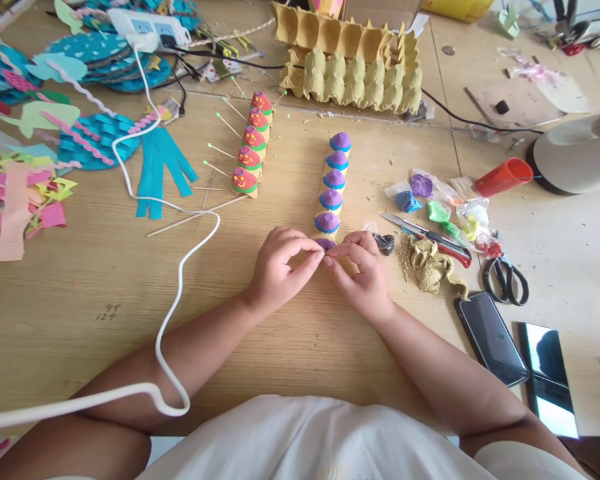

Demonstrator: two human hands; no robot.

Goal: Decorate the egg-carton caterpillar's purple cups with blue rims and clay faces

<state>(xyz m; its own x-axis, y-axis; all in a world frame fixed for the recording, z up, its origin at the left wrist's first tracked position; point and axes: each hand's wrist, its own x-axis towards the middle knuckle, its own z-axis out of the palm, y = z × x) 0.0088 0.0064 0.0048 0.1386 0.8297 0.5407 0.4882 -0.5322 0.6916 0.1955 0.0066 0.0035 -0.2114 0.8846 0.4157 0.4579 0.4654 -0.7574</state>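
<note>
An egg-carton strip (331,201) lies lengthwise in front of me, its cups capped with purple clay over blue bands. At its near end, my left hand (286,263) and my right hand (363,273) meet with thumbs and index fingers pinched on the purple clay (325,244) of the nearest cup. The fingertips partly cover that cup. To the left stands a finished-looking caterpillar strip (250,147) with red and green clay faces and green-tipped sticks poking out on its sides. A small bag of black clay (384,243) sits just beyond my right hand.
Bags of coloured clay (443,212), a utility knife (427,235), scissors (506,280), carton scraps (427,263) and a phone (490,337) lie at right. Egg cartons (355,77) stand at the back. A white cable (180,287) crosses the left side, near blue paper (163,167).
</note>
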